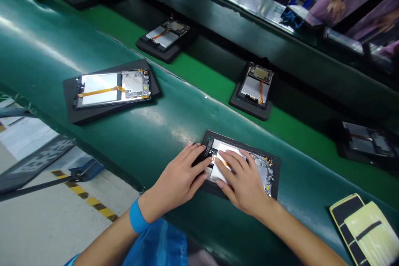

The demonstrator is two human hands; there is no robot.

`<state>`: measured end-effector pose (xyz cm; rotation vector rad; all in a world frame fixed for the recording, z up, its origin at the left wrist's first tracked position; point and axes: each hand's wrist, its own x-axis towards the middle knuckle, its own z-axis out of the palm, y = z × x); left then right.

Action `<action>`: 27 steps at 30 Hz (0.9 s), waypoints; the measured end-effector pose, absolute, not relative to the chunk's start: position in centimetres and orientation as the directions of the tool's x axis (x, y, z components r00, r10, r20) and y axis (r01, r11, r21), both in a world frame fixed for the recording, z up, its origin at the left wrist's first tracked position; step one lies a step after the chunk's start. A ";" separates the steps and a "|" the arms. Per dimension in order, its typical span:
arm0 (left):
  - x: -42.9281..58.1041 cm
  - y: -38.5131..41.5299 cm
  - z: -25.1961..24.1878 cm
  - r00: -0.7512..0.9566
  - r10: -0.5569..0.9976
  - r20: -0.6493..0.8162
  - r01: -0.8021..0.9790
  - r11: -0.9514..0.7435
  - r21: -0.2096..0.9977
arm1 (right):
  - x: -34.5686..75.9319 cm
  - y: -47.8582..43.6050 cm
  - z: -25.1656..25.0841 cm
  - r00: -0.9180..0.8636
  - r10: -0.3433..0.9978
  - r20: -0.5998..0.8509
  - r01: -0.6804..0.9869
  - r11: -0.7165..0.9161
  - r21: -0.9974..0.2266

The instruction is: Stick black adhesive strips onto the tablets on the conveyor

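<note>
An opened tablet (263, 170) with a silver battery, circuit board and orange ribbon lies on a black foam pad (275, 183) at the front edge of the green worktop. My left hand (179, 176), with a blue band on its wrist, rests on the tablet's left end, fingers spread and fingertips near a small connector. Over the battery lies my right hand (241, 174), its fingers apart and flat on the surface. Neither hand is closed round anything.
Another opened tablet (102, 89) lies on foam at the left. More sit along the green conveyor (212, 77) behind, such as one tablet (257, 85) near the middle. Yellow pouches (368, 228) lie at lower right. Across the line, a person's hand (336, 8) shows.
</note>
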<state>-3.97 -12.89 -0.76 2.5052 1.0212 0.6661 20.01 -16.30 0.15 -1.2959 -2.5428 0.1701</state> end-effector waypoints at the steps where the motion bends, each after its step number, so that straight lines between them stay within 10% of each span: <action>1: -4.2 -12.9 -0.6 0.591 0.750 0.296 0.548 -0.643 0.535 | 20.1 -16.3 0.3 -0.537 0.813 0.224 0.768 0.582 -0.268; 9: -4.9 -13.7 2.5 0.540 0.837 0.087 0.252 -0.259 0.932 | 19.1 -15.2 3.5 -0.409 0.852 0.327 0.688 0.523 -0.503; 27: -4.0 -13.7 3.2 0.605 0.791 -0.093 -0.025 0.135 0.990 | 18.2 -14.8 4.4 -0.388 0.815 0.429 0.679 0.568 -0.465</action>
